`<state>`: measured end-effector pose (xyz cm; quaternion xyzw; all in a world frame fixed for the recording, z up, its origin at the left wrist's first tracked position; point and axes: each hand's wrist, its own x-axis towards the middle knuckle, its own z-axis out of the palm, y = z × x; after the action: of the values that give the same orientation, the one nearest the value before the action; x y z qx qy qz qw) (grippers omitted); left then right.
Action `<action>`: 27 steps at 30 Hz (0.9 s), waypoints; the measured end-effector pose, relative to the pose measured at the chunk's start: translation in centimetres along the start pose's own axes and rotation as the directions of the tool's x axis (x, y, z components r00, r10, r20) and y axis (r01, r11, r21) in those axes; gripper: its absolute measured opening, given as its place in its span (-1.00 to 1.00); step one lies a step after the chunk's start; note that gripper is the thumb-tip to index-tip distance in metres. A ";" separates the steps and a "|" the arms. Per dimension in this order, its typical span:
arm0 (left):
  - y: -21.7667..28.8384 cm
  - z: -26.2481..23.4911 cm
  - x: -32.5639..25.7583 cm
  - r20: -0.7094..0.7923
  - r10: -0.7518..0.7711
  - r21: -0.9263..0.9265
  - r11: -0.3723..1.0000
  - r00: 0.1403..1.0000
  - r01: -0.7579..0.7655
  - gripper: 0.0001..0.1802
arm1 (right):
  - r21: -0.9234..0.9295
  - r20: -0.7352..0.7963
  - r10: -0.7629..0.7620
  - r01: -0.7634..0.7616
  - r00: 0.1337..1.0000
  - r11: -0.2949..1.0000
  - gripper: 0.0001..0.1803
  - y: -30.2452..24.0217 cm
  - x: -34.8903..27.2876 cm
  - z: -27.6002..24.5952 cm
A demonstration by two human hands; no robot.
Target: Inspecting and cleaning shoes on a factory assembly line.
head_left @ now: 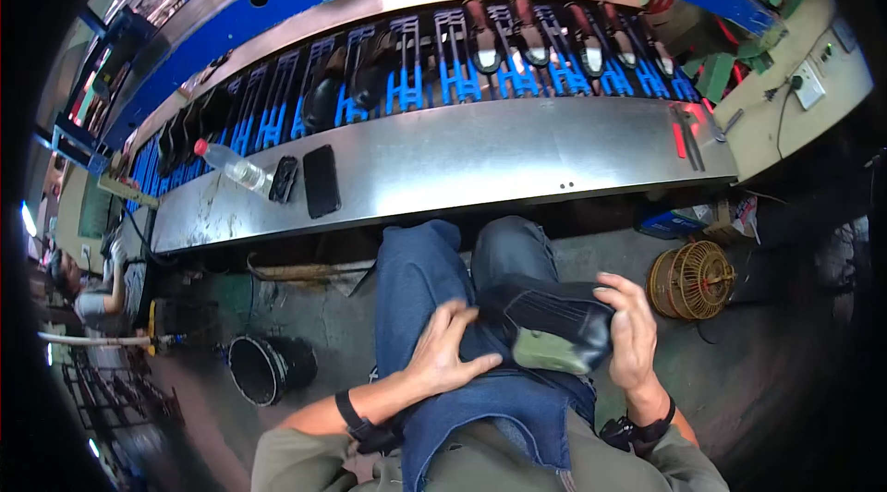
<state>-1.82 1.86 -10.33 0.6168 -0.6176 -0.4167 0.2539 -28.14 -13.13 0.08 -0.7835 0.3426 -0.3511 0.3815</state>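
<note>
A black leather shoe (554,307) with stitched lines on top lies over my lap. Along its near side shows an olive-green part (552,352); whether this is a last or a lining I cannot tell. My right hand (632,335) grips the shoe's rounded right end, fingers curved round it. Beside the shoe's left end, my left hand (448,353) has its thumb stretched out and its fingers apart, slightly blurred, with nothing visible in it. Blue cloth (490,409) covers my lap below the shoe.
Ahead, a metal ledge (462,155) holds a phone (321,181), a small black object (284,180), a plastic bottle (236,167) and red-handled tools (681,136). Beyond, blue racks (459,81) carry several shoes. A bucket (261,370), a round wire cage (691,279) and another person (102,293) flank me.
</note>
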 end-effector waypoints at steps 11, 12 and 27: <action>-0.8 -3.4 13.9 -0.123 0.298 -0.032 0.952 0.947 -0.304 -0.03 | 0.315 0.113 0.523 -0.530 0.845 0.787 -0.30 12.8 9.5 6.1; -0.7 -5.4 14.9 -0.113 0.152 -0.206 0.963 0.982 -0.173 -0.05 | 0.211 0.245 0.448 -0.499 0.860 0.841 -0.25 13.5 12.7 6.3; -17.6 -29.7 41.8 -0.684 -0.124 0.303 0.848 0.719 0.435 -0.09 | -0.557 0.196 0.271 -0.121 0.942 0.822 -0.32 25.1 51.6 24.0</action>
<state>27.83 -42.94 -17.70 0.8503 -0.4675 -0.0629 0.2336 11.36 -57.98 -17.18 -0.8587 0.4521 -0.0909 0.2236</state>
